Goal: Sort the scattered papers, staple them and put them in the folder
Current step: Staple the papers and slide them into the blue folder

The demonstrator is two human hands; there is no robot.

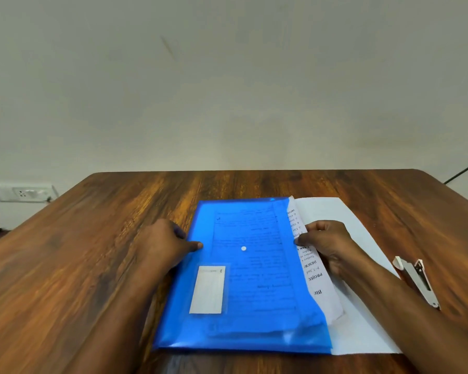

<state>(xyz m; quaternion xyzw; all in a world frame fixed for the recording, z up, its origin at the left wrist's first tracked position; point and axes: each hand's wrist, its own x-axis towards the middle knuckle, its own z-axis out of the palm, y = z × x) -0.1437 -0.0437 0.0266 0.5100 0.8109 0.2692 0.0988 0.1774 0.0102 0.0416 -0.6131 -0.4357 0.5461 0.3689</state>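
Note:
A translucent blue folder [243, 279] lies flat in the middle of the wooden table [92, 252], with printed papers [312, 268] showing through it and sticking out along its right edge. My left hand [162, 247] grips the folder's left edge, thumb on top. My right hand [327, 244] pinches the protruding strip of printed paper at the folder's opening. A white snap button [243, 248] and a white label card [208, 289] sit on the folder's front.
A blank white sheet [362, 319] lies under the folder's right side. A white stapler [416, 279] rests to the right of it. A wall socket [22, 193] is at the far left, and a dark cable [465, 170] runs at the far right.

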